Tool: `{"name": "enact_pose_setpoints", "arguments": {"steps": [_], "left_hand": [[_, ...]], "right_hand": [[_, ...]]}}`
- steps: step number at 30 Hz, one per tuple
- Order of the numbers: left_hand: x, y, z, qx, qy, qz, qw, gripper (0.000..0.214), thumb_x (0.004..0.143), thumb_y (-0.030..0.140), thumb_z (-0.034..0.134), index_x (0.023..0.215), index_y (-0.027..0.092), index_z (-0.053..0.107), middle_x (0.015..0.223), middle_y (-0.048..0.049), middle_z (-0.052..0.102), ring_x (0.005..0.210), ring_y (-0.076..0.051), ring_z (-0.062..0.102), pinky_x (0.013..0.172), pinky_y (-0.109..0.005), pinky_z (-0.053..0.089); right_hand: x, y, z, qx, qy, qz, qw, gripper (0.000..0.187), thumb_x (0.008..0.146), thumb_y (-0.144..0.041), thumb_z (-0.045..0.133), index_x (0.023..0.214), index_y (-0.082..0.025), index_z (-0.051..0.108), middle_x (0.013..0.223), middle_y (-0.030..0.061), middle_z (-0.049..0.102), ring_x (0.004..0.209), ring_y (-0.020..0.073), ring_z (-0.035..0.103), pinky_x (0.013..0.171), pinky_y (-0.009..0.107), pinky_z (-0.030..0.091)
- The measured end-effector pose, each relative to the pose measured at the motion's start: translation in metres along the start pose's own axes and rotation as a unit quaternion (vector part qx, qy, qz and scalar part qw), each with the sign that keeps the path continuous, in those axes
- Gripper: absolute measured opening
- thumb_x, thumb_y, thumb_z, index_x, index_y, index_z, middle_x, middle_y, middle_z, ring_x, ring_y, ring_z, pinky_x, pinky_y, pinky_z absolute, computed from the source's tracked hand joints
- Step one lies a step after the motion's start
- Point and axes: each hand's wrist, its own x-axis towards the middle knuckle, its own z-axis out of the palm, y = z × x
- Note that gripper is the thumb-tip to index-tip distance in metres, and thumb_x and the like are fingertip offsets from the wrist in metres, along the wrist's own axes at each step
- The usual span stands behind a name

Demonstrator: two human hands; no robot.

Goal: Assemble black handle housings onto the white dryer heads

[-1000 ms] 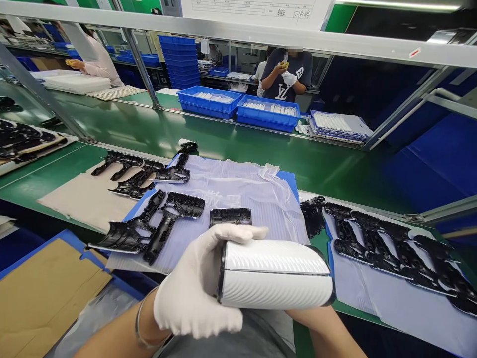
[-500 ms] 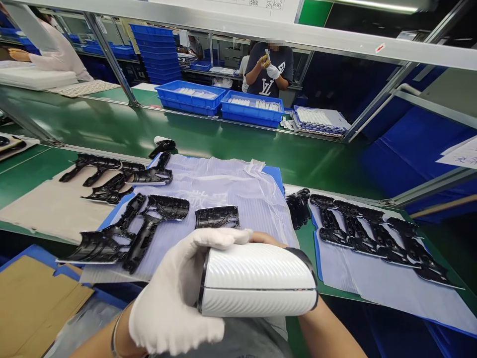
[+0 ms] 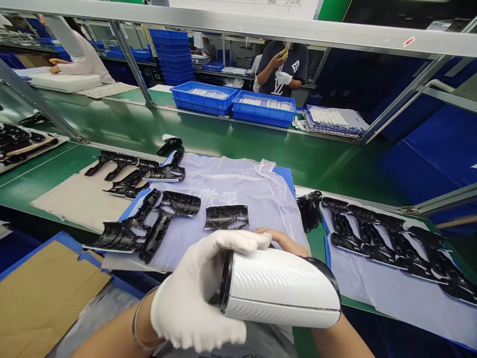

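A white ribbed casing with black rims (image 3: 279,291) is held just in front of me, over my lap. My left hand (image 3: 197,293), in a white glove, wraps around its left end. My right hand (image 3: 281,239) is bare and mostly hidden behind the casing; only its fingers show above the top edge, gripping it. Beyond lies a translucent plastic sheet (image 3: 238,191) on a blue board, carrying black moulded shells (image 3: 149,226) and a small black rectangular part (image 3: 226,217).
More black shells lie on a beige sheet (image 3: 74,199) at left and in a row (image 3: 391,243) at right. A green conveyor (image 3: 223,139) runs across. Blue trays (image 3: 264,109) stand beyond it, where a person in a dark shirt (image 3: 281,67) works. Cardboard (image 3: 40,298) lies lower left.
The casing has tilted slightly, its right end dropping, and more of my right fingers show over its top. The view has shifted a little.
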Motion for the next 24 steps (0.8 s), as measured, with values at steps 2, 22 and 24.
{"name": "enact_pose_setpoints", "arguments": {"steps": [2, 22, 24], "left_hand": [[-0.002, -0.002, 0.003, -0.009, 0.017, -0.001, 1.0, 0.056, 0.061, 0.013, 0.089, 0.112, 0.029, 0.072, 0.125, -0.0081, 0.071, 0.12, -0.034, 0.064, 0.107, -0.05, 0.046], [0.004, -0.01, -0.002, 0.0, -0.015, -0.019, 1.0, 0.071, 0.047, 0.023, 0.098, 0.112, 0.028, 0.071, 0.125, -0.0097, 0.07, 0.119, -0.034, 0.063, 0.104, -0.046, 0.048], [0.006, -0.014, -0.004, 0.002, -0.017, -0.023, 1.0, 0.071, 0.048, 0.021, 0.098, 0.113, 0.027, 0.071, 0.124, -0.01, 0.07, 0.117, -0.034, 0.064, 0.102, -0.046, 0.049]], "right_hand": [[-0.001, 0.002, -0.001, -0.018, 0.023, -0.02, 0.999, 0.032, 0.089, -0.032, 0.062, 0.12, -0.026, 0.068, 0.122, 0.0068, 0.072, 0.114, 0.027, 0.068, 0.103, 0.04, 0.052], [0.003, -0.006, -0.024, -0.306, 0.288, -0.349, 0.838, 0.034, 0.097, -0.015, 0.052, 0.127, -0.027, 0.061, 0.125, 0.0104, 0.07, 0.125, 0.0322, 0.061, 0.099, 0.051, 0.054], [-0.01, 0.002, -0.025, -0.31, 0.306, -0.343, 0.832, 0.034, 0.096, -0.018, 0.057, 0.126, -0.035, 0.062, 0.122, 0.005, 0.072, 0.124, 0.0331, 0.062, 0.103, 0.056, 0.051]]}}
